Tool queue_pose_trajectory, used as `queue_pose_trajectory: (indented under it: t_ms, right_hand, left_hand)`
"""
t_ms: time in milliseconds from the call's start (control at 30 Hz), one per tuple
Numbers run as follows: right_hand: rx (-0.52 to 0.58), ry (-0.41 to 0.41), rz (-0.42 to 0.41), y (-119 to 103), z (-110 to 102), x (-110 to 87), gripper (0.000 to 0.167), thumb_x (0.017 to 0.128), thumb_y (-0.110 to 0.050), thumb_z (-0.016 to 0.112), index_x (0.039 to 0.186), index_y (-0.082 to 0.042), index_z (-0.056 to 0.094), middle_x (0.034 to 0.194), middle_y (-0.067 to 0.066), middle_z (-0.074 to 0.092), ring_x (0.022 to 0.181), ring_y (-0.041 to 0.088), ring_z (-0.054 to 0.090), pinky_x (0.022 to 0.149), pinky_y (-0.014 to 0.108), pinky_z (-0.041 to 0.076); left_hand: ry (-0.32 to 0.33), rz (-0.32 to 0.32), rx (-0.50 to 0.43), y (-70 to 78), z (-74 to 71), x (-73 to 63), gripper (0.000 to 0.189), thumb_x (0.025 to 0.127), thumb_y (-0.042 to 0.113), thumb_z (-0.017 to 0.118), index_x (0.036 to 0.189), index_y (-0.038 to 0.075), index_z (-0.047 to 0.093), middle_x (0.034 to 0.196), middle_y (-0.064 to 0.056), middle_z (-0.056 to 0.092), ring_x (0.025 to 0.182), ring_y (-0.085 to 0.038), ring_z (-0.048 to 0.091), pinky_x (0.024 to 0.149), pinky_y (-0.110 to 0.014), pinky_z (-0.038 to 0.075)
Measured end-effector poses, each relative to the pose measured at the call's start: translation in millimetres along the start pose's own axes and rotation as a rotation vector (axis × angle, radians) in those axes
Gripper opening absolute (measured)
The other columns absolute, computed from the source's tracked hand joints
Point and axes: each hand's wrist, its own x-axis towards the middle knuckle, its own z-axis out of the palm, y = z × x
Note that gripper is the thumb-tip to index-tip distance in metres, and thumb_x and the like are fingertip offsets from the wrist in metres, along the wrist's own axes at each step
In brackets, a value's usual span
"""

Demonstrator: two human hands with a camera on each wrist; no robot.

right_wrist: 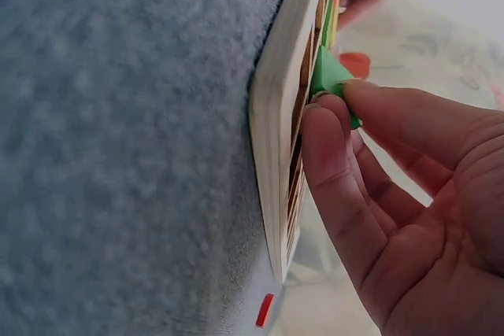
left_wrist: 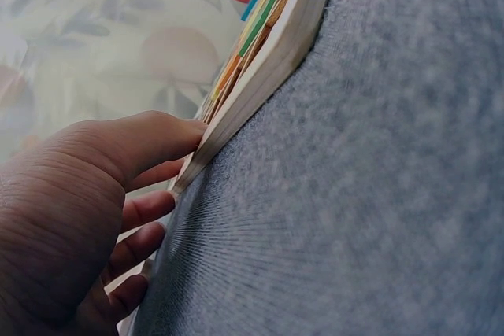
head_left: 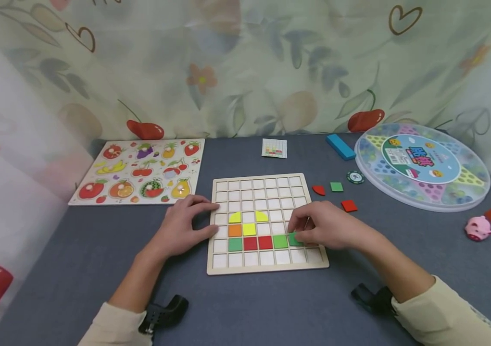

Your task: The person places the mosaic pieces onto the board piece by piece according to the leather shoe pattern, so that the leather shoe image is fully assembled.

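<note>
A wooden grid board [head_left: 251, 259] lies on the table with several coloured tiles set in its cells. Two yellow curved pieces sit above an orange tile [head_left: 234, 230] and a yellow tile [head_left: 249, 229]. Below them runs a row with two red tiles between green ones. At that row's right end my right hand [head_left: 329, 223] pinches a green tile [right_wrist: 329, 76] between thumb and fingers. In the right wrist view this tile is tilted against the board. My left hand [head_left: 180, 226] rests its spread thumb and fingers at the board's left edge.
Loose red and green tiles [head_left: 336, 187] and a poker chip [head_left: 355, 177] lie right of the board. Behind is a small pattern card [head_left: 274, 148]. A fruit puzzle [head_left: 128, 185] is at left; a blue block [head_left: 340, 146], round game box [head_left: 422, 166] and pink pig [head_left: 479, 228] are at right.
</note>
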Motion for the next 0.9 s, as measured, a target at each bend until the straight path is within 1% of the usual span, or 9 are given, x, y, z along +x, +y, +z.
queue_pose_trajectory:
  t_ms: [100,167,200,333,567,633,800,900]
  right_hand:
    - [-0.009,-0.016,0.027,-0.9,0.2,0.9,0.013,0.091,-0.006,0.071,0.094,-0.017,0.076,0.08,-0.007,0.069,0.075,0.012,0.061,0.069,0.029,0.052]
    - [-0.025,-0.015,0.036,-1.5,0.7,1.0,0.013,0.09,-0.007,0.073,0.094,-0.018,0.077,0.086,-0.007,0.07,0.078,0.011,0.062,0.07,0.029,0.052]
    - [-0.034,-0.013,0.033,-1.9,1.1,1.1,0.013,0.09,-0.007,0.073,0.095,-0.018,0.077,0.09,-0.006,0.07,0.079,0.01,0.062,0.071,0.029,0.052]
    - [-0.062,0.004,0.023,-2.5,3.3,1.1,0.012,0.089,-0.008,0.075,0.095,-0.018,0.079,0.095,-0.002,0.068,0.081,0.01,0.062,0.072,0.028,0.052]
    - [-0.108,0.027,0.056,-3.1,5.3,0.7,0.011,0.089,-0.009,0.078,0.096,-0.017,0.081,0.093,-0.004,0.069,0.081,0.01,0.061,0.072,0.028,0.051]
    - [-0.128,0.038,0.044,-4.0,5.5,0.4,0.011,0.089,-0.009,0.078,0.097,-0.015,0.082,0.091,-0.005,0.069,0.079,0.009,0.06,0.07,0.027,0.051]
    - [-0.183,0.067,-0.023,-5.5,6.6,-0.2,0.013,0.088,-0.006,0.077,0.095,-0.014,0.084,0.088,-0.005,0.067,0.076,0.007,0.058,0.068,0.026,0.05]
    - [-0.186,0.066,-0.038,-3.9,4.9,-1.7,0.013,0.089,-0.008,0.076,0.097,-0.016,0.082,0.09,-0.005,0.067,0.078,0.007,0.058,0.069,0.027,0.05]
  left_hand:
    - [0.001,0.005,0.002,0.6,-0.1,0.7,0.052,0.09,0.032,0.078,0.139,0.017,0.067,0.139,-0.014,0.055,0.129,-0.034,0.05,0.112,-0.064,0.031]
    - [0.002,0.005,0.004,0.8,-0.2,0.9,0.052,0.09,0.032,0.078,0.139,0.017,0.067,0.139,-0.014,0.055,0.129,-0.034,0.049,0.112,-0.064,0.031]
    - [0.003,0.005,0.005,0.9,-0.4,0.8,0.052,0.09,0.032,0.078,0.139,0.017,0.067,0.139,-0.014,0.055,0.129,-0.034,0.049,0.112,-0.064,0.031]
    - [0.0,0.001,0.005,0.9,-0.6,0.3,0.053,0.09,0.032,0.078,0.139,0.017,0.067,0.14,-0.015,0.055,0.129,-0.034,0.049,0.112,-0.064,0.03]
    - [0.0,0.004,-0.001,0.8,-0.5,-0.5,0.052,0.09,0.032,0.077,0.139,0.016,0.067,0.139,-0.015,0.055,0.129,-0.034,0.049,0.112,-0.064,0.031]
    - [0.003,0.008,0.0,0.9,-0.4,-1.0,0.051,0.091,0.031,0.077,0.139,0.016,0.067,0.139,-0.015,0.056,0.128,-0.035,0.05,0.111,-0.064,0.031]
    - [0.013,0.014,-0.006,0.8,-0.4,-1.7,0.049,0.091,0.029,0.077,0.138,0.016,0.068,0.137,-0.015,0.057,0.127,-0.035,0.051,0.109,-0.064,0.032]
    - [0.015,0.018,-0.01,1.9,-1.0,-1.4,0.047,0.092,0.03,0.076,0.137,0.017,0.069,0.137,-0.014,0.057,0.127,-0.034,0.052,0.109,-0.064,0.032]
